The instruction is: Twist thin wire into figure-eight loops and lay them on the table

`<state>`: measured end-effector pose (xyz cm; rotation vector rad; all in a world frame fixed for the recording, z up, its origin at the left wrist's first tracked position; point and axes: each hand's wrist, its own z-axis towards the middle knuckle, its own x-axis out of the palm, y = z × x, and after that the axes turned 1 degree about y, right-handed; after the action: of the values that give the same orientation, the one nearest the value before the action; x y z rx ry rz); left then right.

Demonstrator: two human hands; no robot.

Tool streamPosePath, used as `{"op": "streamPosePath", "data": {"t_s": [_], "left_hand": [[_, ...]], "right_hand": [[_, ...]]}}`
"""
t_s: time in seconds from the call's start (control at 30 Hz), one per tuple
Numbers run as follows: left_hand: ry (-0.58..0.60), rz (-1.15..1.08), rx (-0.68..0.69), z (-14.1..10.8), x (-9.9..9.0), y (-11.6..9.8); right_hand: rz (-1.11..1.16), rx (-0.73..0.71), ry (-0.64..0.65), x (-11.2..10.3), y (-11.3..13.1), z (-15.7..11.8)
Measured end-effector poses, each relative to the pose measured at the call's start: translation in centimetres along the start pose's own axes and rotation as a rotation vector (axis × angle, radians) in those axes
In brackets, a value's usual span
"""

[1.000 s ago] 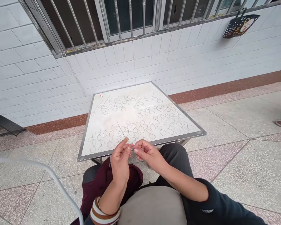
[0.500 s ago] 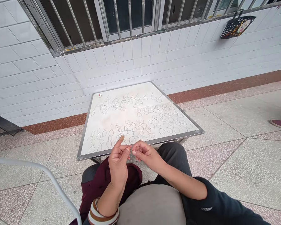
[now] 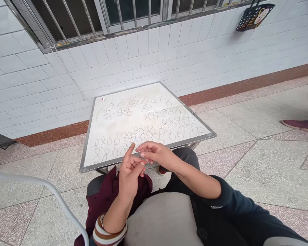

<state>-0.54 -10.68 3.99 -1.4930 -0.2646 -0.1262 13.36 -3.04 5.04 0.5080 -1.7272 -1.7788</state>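
Note:
My left hand (image 3: 129, 177) is raised in front of the near table edge, thumb and fingers pinched together, with the index finger pointing up. What it pinches is too thin and small to make out. Close above it is my right hand (image 3: 160, 156), palm down, a gap showing between thumb and forefinger; nothing is visible in that gap. Beyond both hands, thin dark wire loops (image 3: 180, 135), many of them figure-eights, lie on the white table (image 3: 113, 128). Farther back are single wire loops with straight tails (image 3: 163, 100).
A small red-and-white object (image 3: 103, 99) sits at the far left table corner. Behind stands a tiled wall (image 3: 133, 65) with a barred window. A patterned bag (image 3: 255, 17) hangs at right. A grey curved tube (image 3: 59, 194) rises at left. Another person's shoe (image 3: 299, 125) is at right.
My right hand has moved up and away from the left fingertips, and its thumb and forefinger have parted. My left hand keeps its pinch. More of the other person's shoe shows.

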Motion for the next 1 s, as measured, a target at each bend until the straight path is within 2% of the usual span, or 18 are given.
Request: {"op": "streamPosePath", "data": {"t_s": [0.17,0.3,0.6,0.7,0.8,0.87,0.93,1.0], "left_hand": [[0.043,0.022,-0.038,-0.2,0.0,0.3],[0.056,0.048,-0.039,-0.4,-0.2,0.4],[0.03,0.048,-0.1,-0.4,0.0,0.2],[0.009,0.052,-0.105,-0.3,0.0,0.0],[0.0,0.042,-0.112,-0.3,-0.1,-0.1],[0.0,0.03,-0.119,-0.3,-0.2,-0.1],[-0.014,0.021,-0.126,-0.4,-0.3,-0.1],[-0.031,0.013,-0.139,-0.4,-0.3,-0.1]], "right_hand": [[0.049,-0.022,0.023,0.1,-0.4,0.3],[0.081,-0.014,-0.024,0.2,-0.5,0.3],[0.099,-0.053,-0.07,0.2,-1.1,0.3],[0.032,-0.064,-0.077,0.2,-1.3,0.4],[-0.276,-0.261,-0.23,-0.6,-1.2,0.4],[-0.617,-0.464,-0.249,-1.4,-0.5,0.6],[-0.95,-0.625,-0.116,-2.2,0.4,0.9],[-1.178,-0.728,0.051,-3.0,1.5,1.4]]}}
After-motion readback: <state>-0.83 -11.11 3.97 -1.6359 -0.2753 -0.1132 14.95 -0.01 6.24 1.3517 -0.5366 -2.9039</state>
